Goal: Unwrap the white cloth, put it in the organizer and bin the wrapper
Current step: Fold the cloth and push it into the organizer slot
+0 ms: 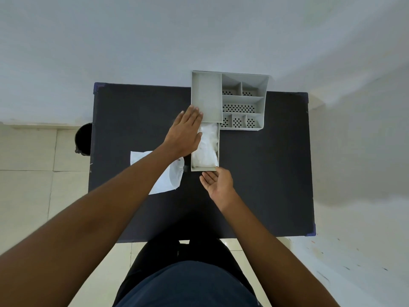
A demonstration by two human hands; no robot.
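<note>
The white cloth lies bunched in the pulled-out drawer of the grey plastic organizer, filling the drawer from its front wall to where it runs under the organizer body. The cloth looks soft, light and limp; it should compress readily and hold no shape, so any part standing above the drawer walls is best pressed down flat before the drawer is slid in. The drawer appears stiff and light; the front wall is the likely place to push. The left hand is spread flat, fingers together, over the drawer's left wall and the organizer's near-left corner, gripping nothing; whether it presses on the cloth cannot be told. The right hand is open, palm turned up, fingertips just at the drawer's front wall, holding nothing. The wrapper, a thin white sheet, lies flat on the dark surface beneath the left forearm, just left of the drawer; it looks featherlight and crinkly, and a pinch at a free edge would lift it. A dark round bin stands on the floor at the surface's left edge. Count: one cloth, one wrapper, one organizer with one drawer and six open compartments, one bin.
</note>
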